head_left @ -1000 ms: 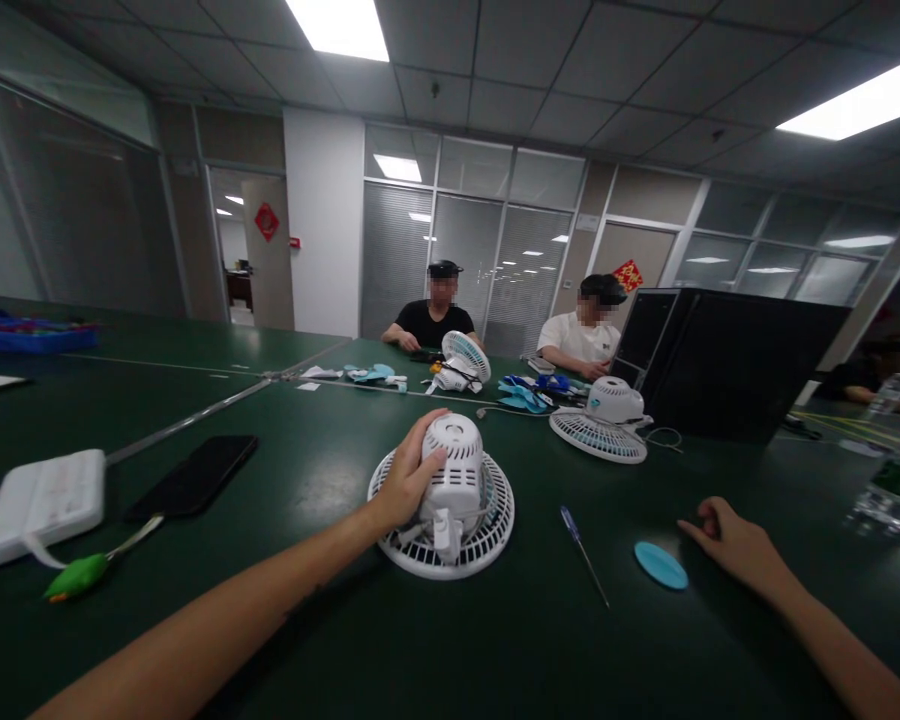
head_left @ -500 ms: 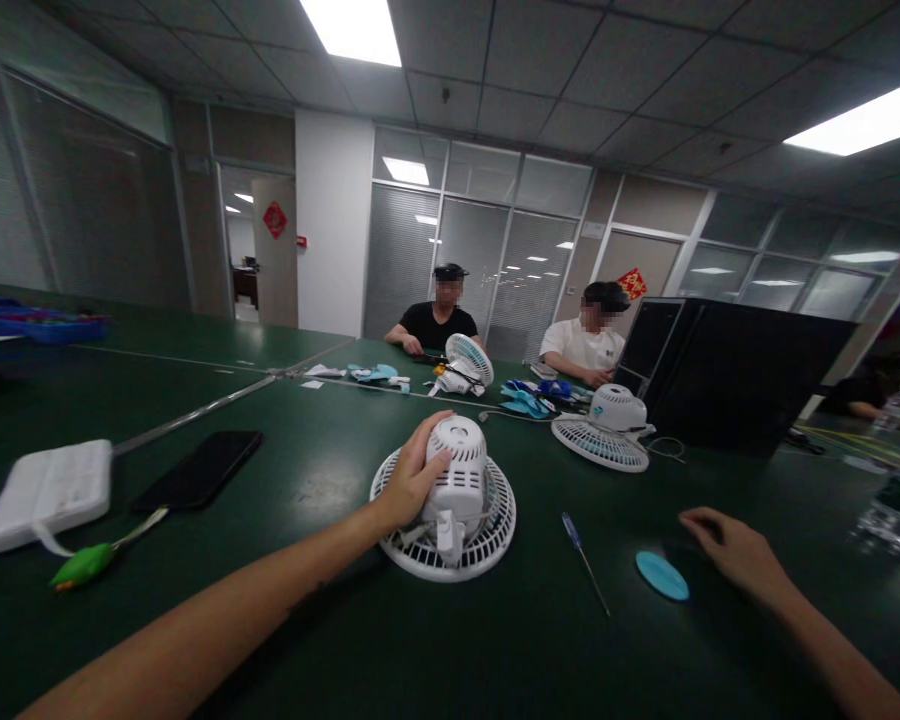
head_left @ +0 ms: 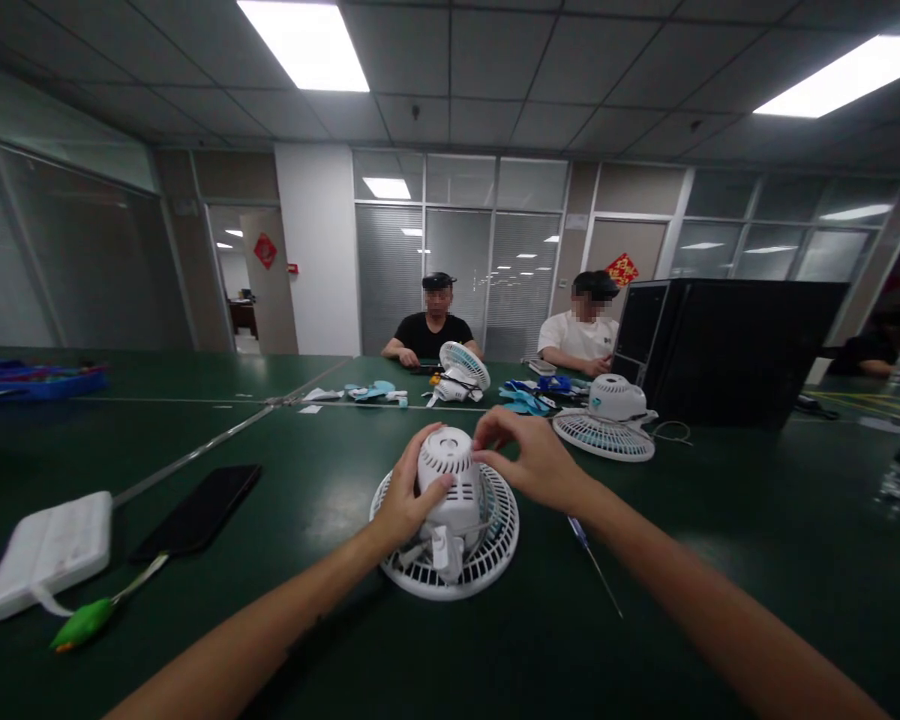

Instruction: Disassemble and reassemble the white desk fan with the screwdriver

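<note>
A small white fan [head_left: 447,520] lies face down on the green table [head_left: 322,480], its round motor housing pointing up. My left hand [head_left: 405,498] is wrapped round the left side of the housing. My right hand [head_left: 532,458] is at the top right of the housing, thumb and fingers pinched together at it; whether something small is between them is hidden. A blue-handled screwdriver [head_left: 595,566] lies on the table just right of the fan, partly under my right forearm.
A second white fan [head_left: 607,425] lies face down further back, with a black monitor [head_left: 727,350] behind it. A black phone [head_left: 197,510], a white power strip [head_left: 49,550] and a green-handled tool [head_left: 86,620] lie at the left. Two people sit across the table.
My right hand has left the table near the blue disc and come up to the top of the fan housing. The left hand stays on the housing. The camera shifted slightly.
</note>
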`<state>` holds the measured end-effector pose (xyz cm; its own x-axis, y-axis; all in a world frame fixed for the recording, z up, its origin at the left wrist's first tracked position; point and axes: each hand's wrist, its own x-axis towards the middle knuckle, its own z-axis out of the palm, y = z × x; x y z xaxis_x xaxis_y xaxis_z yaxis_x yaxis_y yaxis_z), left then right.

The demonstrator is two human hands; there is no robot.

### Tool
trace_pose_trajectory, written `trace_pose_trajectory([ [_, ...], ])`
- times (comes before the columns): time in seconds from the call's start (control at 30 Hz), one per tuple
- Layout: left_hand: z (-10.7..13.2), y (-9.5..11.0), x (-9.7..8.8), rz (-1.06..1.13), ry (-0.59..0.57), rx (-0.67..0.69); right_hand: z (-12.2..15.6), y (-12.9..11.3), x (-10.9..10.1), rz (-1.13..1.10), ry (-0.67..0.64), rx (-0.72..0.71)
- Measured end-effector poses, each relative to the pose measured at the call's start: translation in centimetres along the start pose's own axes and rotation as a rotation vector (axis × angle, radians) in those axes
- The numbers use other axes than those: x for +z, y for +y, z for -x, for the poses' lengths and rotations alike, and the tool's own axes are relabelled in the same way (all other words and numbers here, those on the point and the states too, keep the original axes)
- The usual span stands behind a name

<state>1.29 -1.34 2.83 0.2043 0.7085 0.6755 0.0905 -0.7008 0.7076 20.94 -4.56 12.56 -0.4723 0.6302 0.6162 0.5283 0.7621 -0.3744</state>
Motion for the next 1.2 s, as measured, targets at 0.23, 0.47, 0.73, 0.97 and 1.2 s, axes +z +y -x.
trace_pose_trajectory([
  [0.23, -0.1, -0.1, 0.1, 0.032, -0.002, 0.023, -2.8, -1.1, 1.6, 0.107, -0.099, -0.102],
  [0.47, 0.0, 0.1, 0.2, 0.032, -0.002, 0.021, -2.0, -1.0, 0.9, 0.152, -0.127, -0.096],
  [0.73, 0.0, 0.4, 0.1, 0.044, -0.01, 0.017, 1.5, -0.1, -0.1, 0.089, -0.066, -0.046],
  [0.97, 0.0, 0.1, 0.1, 0.031, -0.003, 0.008, 7.1, 5.7, -2.5, 0.55, -0.278, 0.537],
  [1.2, 0.0, 0.4, 0.1, 0.029, -0.002, 0.006, 9.7, 7.7, -1.7, 0.525, -0.522, 0.658],
])
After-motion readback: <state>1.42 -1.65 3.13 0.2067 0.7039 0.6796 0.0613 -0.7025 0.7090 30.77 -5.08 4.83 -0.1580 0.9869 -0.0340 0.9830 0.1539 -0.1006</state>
